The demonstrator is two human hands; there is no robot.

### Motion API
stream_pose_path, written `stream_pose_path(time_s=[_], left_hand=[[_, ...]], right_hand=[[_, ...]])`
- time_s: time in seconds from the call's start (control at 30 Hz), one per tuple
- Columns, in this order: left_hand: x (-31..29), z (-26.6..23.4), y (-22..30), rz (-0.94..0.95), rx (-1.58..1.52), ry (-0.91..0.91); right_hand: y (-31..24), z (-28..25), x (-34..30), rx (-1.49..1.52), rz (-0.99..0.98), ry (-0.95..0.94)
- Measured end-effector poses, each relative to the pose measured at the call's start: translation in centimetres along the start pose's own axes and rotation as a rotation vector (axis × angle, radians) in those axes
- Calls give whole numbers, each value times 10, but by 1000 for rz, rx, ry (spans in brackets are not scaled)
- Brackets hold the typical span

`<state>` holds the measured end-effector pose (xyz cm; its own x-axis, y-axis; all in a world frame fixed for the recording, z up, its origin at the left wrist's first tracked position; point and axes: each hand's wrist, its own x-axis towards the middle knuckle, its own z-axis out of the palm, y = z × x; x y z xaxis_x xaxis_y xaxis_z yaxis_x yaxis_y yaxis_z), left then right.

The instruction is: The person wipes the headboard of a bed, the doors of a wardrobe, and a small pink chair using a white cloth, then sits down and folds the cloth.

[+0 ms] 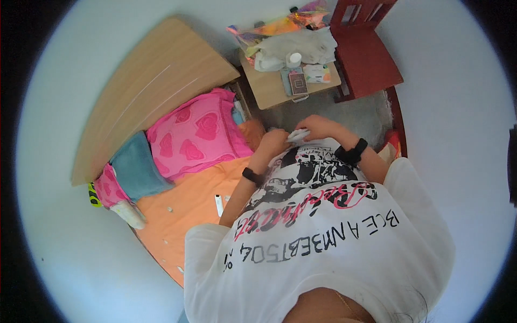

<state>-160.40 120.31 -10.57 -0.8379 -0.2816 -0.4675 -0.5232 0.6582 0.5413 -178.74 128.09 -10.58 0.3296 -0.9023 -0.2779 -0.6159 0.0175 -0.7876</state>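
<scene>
In front of my waist, both hands meet at a small white folded piece (pixel 298 135) that looks like tissue or thin cloth; its exact kind is unclear. My left hand (pixel 276 141) is closed on its left end, fingers partly hidden. From the other side my right hand (pixel 316 127) pinches it with curled fingers. Dark bands circle both wrists. To the left of my left forearm, a slim white device with a dark end (pixel 218 205) lies on the orange bed sheet (pixel 202 188).
Pink pillows (pixel 194 134) and a blue-grey cushion (pixel 139 164) lean by the wooden headboard (pixel 156 81). Ahead, a bedside table (pixel 264 97) bears a white plastic bag (pixel 296 47), a dark box (pixel 298 84) and a packet (pixel 316 74). Right of it stands a red chair (pixel 371 64).
</scene>
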Motion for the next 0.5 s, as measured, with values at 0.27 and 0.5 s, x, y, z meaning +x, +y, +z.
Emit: stream_pose_path(time_s=[0.27,0.5], left_hand=[[50,27,46,-17,125,-139],[81,28,88,60,256,-228]], right_hand=[[40,-13,-54,23,102,-112],[83,4,-103,71,155,123]])
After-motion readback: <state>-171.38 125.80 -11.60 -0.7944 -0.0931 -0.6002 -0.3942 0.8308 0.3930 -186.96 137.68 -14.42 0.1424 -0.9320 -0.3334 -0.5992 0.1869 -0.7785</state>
